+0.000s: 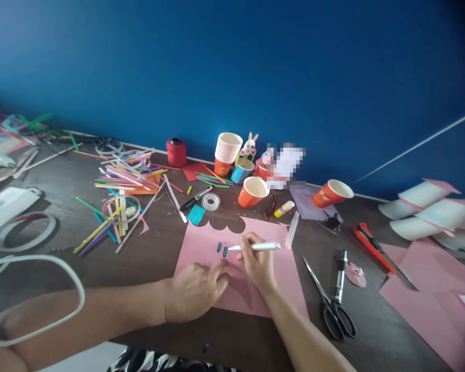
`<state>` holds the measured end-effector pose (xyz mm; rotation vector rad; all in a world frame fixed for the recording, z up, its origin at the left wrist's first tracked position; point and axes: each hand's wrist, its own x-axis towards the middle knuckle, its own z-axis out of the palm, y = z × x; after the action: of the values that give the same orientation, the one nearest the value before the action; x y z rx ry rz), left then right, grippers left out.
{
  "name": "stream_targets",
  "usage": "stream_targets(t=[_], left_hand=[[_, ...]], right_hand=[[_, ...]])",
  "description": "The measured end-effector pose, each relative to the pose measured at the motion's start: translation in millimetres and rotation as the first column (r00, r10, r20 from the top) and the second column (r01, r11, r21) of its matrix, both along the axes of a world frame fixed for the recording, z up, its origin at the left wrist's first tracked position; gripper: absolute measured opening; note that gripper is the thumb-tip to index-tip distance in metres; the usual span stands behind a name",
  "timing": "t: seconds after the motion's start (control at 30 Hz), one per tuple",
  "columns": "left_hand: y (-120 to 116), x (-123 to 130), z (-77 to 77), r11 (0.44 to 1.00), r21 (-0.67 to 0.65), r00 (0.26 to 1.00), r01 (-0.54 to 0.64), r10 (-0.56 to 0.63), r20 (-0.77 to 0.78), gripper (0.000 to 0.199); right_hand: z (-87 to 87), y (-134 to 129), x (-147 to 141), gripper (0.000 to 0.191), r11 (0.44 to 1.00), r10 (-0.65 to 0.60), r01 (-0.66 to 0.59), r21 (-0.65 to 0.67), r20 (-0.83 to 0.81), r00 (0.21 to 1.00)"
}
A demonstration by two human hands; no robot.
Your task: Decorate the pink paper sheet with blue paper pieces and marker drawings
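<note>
A sheet of pink paper [263,279] with scalloped cut-outs along its far edge lies in front of me. Two small elongated blue shapes with dark outlines, one of them a blue mark [219,247], sit on its upper middle. My right hand [256,266] is closed around a white marker [266,247], whose tip points left and meets the right-hand blue shape. Flat on the paper's lower left rests my left hand [199,289], its index finger stretched towards the shapes and nothing visible in it.
Scissors [329,305], a black-and-silver pen [340,276] and an orange utility knife [375,250] lie to the right. Behind the paper stand paper cups [253,192], clear tape [211,202] and a glue stick [284,208]. Coloured strips [127,173] pile up at left.
</note>
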<state>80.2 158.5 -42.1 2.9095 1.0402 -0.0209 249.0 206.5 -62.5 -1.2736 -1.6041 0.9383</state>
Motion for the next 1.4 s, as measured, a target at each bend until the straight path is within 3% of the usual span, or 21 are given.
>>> stream_targets(t=[0.13,0.53,1.4], left_hand=[[-1.7,-0.8,0.3,1.000,0.011,0.998,-0.012,0.013,-0.059,0.021],[-5.2,-3.7,-0.5,1.000,0.028,1.000,-0.008,0.009,-0.008,0.026],[-2.2,-0.8,11.0,0.998,-0.042,0.989,-0.043,0.036,-0.146,0.028]], right_hand=[[-1.0,2.0,1.8,0.023,0.999,0.018,-0.023,0.037,0.150,0.989],[3.5,4.0,-2.5,0.023,0.996,0.014,-0.034,0.079,0.247,0.969],[2.7,4.1,-3.9,0.020,0.991,0.007,-0.042,0.128,0.263,0.965]])
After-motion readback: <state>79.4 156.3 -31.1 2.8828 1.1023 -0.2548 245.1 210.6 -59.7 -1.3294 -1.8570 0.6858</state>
